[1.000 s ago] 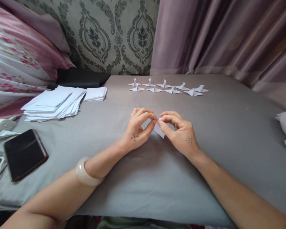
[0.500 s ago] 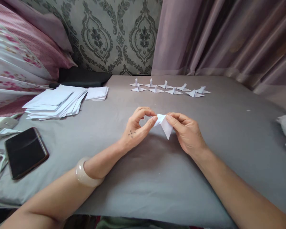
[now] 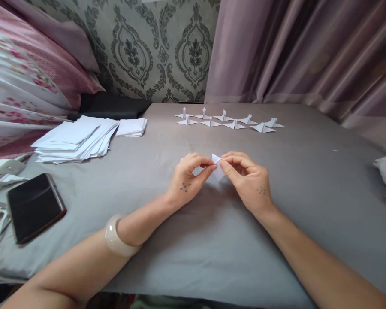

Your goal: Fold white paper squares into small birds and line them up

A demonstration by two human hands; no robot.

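A small white folded paper (image 3: 216, 159) is held up between both hands, over the middle of the grey-covered table (image 3: 193, 266). My left hand (image 3: 190, 177) pinches its left side between thumb and forefinger. From the other side, the thumb and fingers of my right hand (image 3: 249, 180) grip it near the top fold. The fingers hide part of the paper, and its lower flap looks blurred. Farther back stand several white folded paper birds (image 3: 234, 124) in two rows.
At the back left lie a large stack of white paper sheets (image 3: 73, 137) and a smaller stack (image 3: 131, 127). A black phone (image 3: 35, 208) rests at the left beside a white power strip (image 3: 3, 171) with cables. Curtains (image 3: 276, 51) hang behind the table.
The folded paper has turned, so its long flap no longer points down to the right. Both hands have come closer together, and my left hand sits slightly lower.
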